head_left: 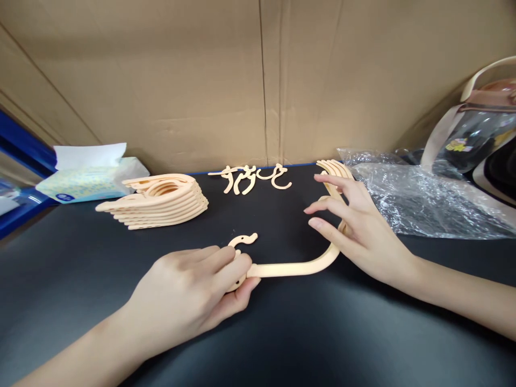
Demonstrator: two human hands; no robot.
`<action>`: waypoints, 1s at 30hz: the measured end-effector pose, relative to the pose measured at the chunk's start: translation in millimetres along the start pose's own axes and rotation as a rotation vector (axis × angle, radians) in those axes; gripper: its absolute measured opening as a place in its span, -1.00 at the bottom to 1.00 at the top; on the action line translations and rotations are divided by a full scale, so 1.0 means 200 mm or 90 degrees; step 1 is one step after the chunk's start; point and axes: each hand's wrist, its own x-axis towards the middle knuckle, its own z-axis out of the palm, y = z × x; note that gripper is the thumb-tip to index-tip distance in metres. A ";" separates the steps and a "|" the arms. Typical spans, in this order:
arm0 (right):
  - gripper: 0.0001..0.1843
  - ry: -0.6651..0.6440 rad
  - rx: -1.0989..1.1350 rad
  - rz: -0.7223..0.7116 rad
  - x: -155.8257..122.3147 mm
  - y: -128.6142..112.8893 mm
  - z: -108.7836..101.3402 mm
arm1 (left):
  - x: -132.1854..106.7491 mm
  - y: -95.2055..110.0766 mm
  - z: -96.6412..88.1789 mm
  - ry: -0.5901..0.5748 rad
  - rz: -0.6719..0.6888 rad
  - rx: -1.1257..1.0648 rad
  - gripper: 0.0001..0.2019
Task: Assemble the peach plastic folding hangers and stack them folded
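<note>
A cream plastic folding hanger, partly put together, is pinched at its centre by my left hand (197, 285). Its hook (244, 238) sticks out above my fingers, and one hanger arm (294, 270) runs to the right and curves upward. My right hand (355, 226) has its fingers spread, over the curved end of that arm; whether it touches the arm is hard to see. Just beyond those fingers lie several loose hanger arms (334, 167), partly hidden by the hand. At the back of the black table, several loose hooks (248, 177) lie in a small heap, with another hook (280, 180) beside them.
A neat stack of folded hangers (161, 204) stands at the left. Behind it is a tissue pack (88, 180). Crumpled clear plastic (427, 199) covers the right side, next to a large bottle with a strap (479, 134). Cardboard (193, 80) walls off the back.
</note>
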 end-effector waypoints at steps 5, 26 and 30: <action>-0.58 -0.002 0.064 0.088 0.00 0.02 0.01 | 0.02 0.00 -0.02 -0.025 -0.014 0.016 -0.75; -0.39 -0.041 0.387 0.177 0.00 0.11 0.09 | 0.03 0.06 -0.03 -0.092 0.075 -0.192 -0.83; -0.40 -0.025 0.377 0.186 0.00 0.10 0.08 | 0.04 0.05 -0.04 -0.079 0.110 -0.128 -0.82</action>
